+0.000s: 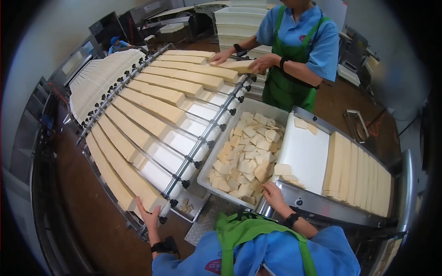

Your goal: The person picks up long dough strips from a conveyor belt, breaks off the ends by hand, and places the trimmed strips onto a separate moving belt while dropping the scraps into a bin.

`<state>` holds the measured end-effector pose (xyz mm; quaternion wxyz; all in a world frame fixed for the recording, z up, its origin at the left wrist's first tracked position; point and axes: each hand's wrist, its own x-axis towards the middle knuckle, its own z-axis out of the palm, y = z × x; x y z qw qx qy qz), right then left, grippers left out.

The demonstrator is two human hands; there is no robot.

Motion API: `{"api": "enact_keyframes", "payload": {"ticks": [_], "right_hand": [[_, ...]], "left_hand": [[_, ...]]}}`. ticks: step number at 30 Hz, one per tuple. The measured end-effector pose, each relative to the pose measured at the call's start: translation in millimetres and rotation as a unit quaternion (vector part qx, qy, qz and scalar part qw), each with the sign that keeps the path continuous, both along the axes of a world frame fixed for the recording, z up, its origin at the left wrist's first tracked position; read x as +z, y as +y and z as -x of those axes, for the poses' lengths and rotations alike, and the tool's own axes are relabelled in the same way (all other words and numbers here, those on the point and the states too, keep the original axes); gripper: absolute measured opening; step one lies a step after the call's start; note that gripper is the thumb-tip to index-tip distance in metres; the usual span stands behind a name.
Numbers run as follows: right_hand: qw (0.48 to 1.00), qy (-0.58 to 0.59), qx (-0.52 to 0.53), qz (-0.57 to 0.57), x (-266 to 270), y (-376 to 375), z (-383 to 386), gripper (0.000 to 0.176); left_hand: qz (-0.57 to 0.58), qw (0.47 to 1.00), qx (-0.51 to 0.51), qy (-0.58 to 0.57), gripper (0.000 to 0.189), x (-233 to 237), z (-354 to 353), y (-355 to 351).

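Observation:
My left hand (pixel 148 215) is at the near end of a long pale row of stacked thin slices (pixel 131 177) on the slatted conveyor. Its thumb and fingers are spread against the end of the row. My right hand (pixel 275 197) is at the near right corner of a white bin (pixel 220 194), its fingers bent together. Whether they hold a slice is hidden. Loose square pale slices (pixel 248 161) fill the bin. A few slices (pixel 286 172) lie just beyond my right hand, on the edge of the white belt.
A co-worker (pixel 294 50) in a green apron handles a pale row (pixel 230 71) at the conveyor's far end. Metal bars with black knobs (pixel 201 139) cross the conveyor. Upright stacked rows (pixel 354 175) stand on the right belt (pixel 304 145). A small tray (pixel 193 202) sits below.

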<state>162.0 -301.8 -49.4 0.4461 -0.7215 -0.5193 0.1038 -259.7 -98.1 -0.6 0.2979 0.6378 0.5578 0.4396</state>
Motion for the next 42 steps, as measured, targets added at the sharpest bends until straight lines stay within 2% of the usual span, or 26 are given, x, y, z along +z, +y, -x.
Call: {"api": "enact_keyframes", "payload": {"ticks": [13, 16, 42], "right_hand": [[0.999, -0.029, -0.006, -0.014, -1, 0, 0, 0.019], [1.0, -0.005, -0.001, 0.03, 2, -2, 0, 0.02], [1.0, -0.008, -0.006, -0.016, 1, -1, 0, 0.018]], "left_hand": [[0.009, 1.0, 0.005, -0.028, 0.088, 3, -4, -1], [0.011, 0.999, 0.01, -0.031, 0.086, -1, -3, 1], [0.033, 0.997, 0.022, -0.066, 0.08, 3, -10, 0]]}}
